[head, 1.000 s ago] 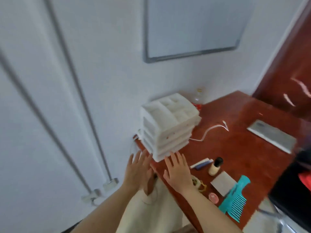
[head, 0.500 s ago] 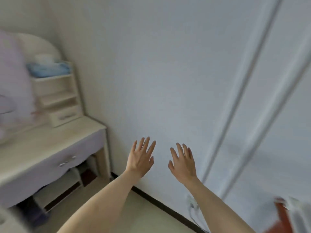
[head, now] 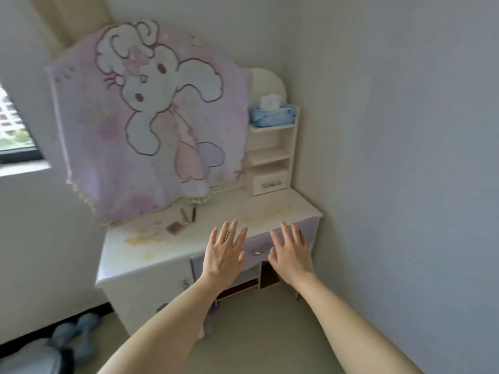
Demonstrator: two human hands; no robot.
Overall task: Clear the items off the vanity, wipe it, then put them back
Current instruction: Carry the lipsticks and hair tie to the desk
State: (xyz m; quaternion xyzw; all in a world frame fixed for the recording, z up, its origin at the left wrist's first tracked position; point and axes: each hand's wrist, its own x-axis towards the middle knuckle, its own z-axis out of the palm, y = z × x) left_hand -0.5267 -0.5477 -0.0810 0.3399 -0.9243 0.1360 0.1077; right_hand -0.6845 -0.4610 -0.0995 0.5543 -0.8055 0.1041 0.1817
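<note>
Left hand (head: 224, 255) and right hand (head: 290, 252) hover with fingers spread, holding nothing. The vanity (head: 270, 211) lies at twelve o'clock; its compact (head: 174, 227) and tubes (head: 188, 214) sit at eleven o'clock.

Home bedroom corner, by the look of the furnishings. Cream-white wooden vanity with a lilac drawer front (head: 210, 238) set against plain pale walls. Behind the vanity top, mirror draped in a lilac cloth printed with a white cartoon rabbit (head: 151, 117). At the vanity's right rear, small cream shelf tower with one little drawer (head: 271, 155), topped by a blue soft pack of tissues (head: 272, 116). On the top itself, a few small brown cosmetic pieces (head: 182, 220) and yellowish stains. Left of the vanity, dark-framed window (head: 16, 130); below it on the beige floor, grey-blue slippers (head: 74, 330).
</note>
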